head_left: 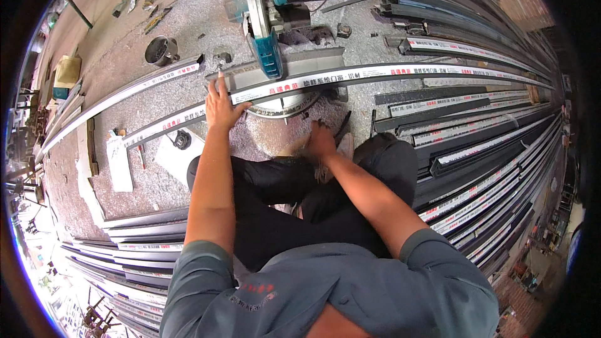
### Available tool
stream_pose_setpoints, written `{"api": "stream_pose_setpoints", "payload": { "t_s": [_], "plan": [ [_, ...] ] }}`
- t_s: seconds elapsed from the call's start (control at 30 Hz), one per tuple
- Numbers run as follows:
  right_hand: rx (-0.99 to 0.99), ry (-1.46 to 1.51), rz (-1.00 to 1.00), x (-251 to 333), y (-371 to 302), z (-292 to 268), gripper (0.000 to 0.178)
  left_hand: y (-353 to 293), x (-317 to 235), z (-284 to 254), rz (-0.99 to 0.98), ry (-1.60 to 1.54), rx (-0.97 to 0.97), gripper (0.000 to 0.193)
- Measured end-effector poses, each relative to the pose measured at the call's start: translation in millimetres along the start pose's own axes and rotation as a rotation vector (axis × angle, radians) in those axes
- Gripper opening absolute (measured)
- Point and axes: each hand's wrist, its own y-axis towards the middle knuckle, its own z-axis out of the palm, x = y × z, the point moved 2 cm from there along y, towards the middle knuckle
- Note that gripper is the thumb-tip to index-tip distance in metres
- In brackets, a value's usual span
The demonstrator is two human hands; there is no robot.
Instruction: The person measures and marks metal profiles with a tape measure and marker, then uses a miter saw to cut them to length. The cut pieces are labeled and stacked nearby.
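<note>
A: State the position of the long profile (369,72).
B: It lies crosswise over the round base (285,109) of the miter saw (268,56), along the near side of the fence (316,61). Its upper face carries white printed film.
A: State the left hand (220,107).
B: Laid flat over the profile, left of the saw head; fingers extended toward the fence, thumb spread to the right, not clenched.
A: And the right hand (321,141)?
B: Near the base's front edge, above the person's legs. It is blurred; whether it grasps anything cannot be determined.
A: Adjacent items?
B: A metal cup (160,52) stands beyond a second profile (128,95) at left; stacked profiles (479,144) lie at right.
</note>
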Motion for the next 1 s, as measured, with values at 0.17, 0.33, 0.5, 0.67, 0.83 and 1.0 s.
{"api": "stream_pose_setpoints", "payload": {
  "t_s": [0.17,0.33,0.5,0.67,0.83,1.0],
  "plan": [
    [-0.039,-0.257,-0.073,14,-10,-22,0.075,34,39,-6,-0.062,0.088,0.077,0.127],
    [-0.314,0.020,-0.303,11,19,-82,0.052,65,54,0,0.105,0.134,0.162,0.091],
    [-0.484,0.123,-0.247,6,52,-144,0.041,66,56,4,0.139,0.145,0.060,0.078],
    [-0.747,0.057,-0.467,26,59,-183,0.058,67,59,4,0.185,0.157,0.044,0.077],
    [-0.724,0.045,-0.461,56,80,-200,0.081,69,61,6,0.171,0.159,0.080,0.081],
    [-0.958,-0.056,-0.812,92,74,-232,0.096,66,62,8,0.101,0.154,0.102,0.080]
  ]
}}
